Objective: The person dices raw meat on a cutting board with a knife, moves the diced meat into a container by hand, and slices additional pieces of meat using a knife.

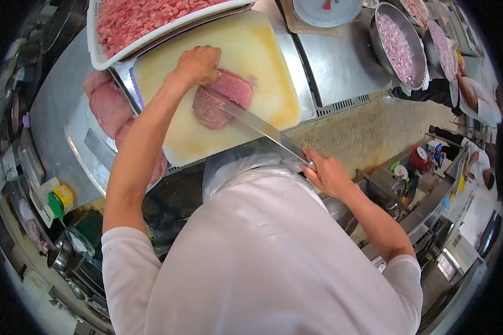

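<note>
A piece of raw pink meat (213, 110) lies on the pale, yellow-stained cutting board (262, 53). A long knife (262, 127) is set into it, its blade running between two portions of the meat. My right hand (325, 172) is closed around the knife's handle near the board's front right. At the meat's far left edge, my left hand (200, 64) has its fingers curled over and gripping it; the fingertips are partly hidden.
A white basket (103, 56) of diced meat stands behind the board. Larger meat pieces (109, 106) and a flat blade (98, 146) lie on a metal tray at left. Right are a dial scale (318, 14), bowls of chopped pinkish food (385, 25) and people (480, 103).
</note>
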The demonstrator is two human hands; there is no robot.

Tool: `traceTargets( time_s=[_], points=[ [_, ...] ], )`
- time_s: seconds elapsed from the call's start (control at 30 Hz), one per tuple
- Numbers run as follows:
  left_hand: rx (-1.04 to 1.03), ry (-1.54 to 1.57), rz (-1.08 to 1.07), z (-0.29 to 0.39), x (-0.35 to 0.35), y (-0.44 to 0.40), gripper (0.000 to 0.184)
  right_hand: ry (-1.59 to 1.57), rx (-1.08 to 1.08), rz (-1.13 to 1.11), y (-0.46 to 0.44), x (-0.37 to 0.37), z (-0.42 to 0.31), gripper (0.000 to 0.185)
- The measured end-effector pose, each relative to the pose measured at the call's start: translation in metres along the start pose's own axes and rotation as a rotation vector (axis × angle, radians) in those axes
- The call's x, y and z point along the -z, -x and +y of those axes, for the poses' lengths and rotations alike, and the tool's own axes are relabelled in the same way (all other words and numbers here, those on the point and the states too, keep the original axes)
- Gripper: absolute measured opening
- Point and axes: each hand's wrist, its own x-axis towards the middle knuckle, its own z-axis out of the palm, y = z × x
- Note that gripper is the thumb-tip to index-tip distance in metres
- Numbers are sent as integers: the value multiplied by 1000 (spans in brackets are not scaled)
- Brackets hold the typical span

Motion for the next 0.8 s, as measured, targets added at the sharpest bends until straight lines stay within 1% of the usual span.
traceTargets(
  time_s=[0.03,0.07,0.13,0.23,0.33,0.43,0.47,0.57,0.67,0.8],
  points=[
    [8,20,24,1,1,4,19,-11,-31,-15,8,3,-3,38],
    [-6,62,99,1,1,7,18,-20,-61,-28,10,9,-7,39],
    [-40,145,247,12,11,18,17,-83,-32,-21,5,23,-33,41],
    [-36,311,322,31,47,33,15,-157,6,-26,-5,30,-63,43],
    [-48,301,414,41,53,51,20,-169,2,-64,-20,35,-80,42],
    [-9,181,258,47,34,68,27,-121,11,-96,-29,39,-84,40],
    [21,188,227,50,30,72,29,-100,23,-110,-32,40,-85,39],
    [50,214,223,36,15,65,29,-63,17,-132,-38,51,-112,37],
    [98,212,278,12,7,61,28,42,30,-135,-61,38,-127,33],
    [148,210,339,-6,-2,58,27,42,48,-108,-83,14,-123,27]
  ],
)
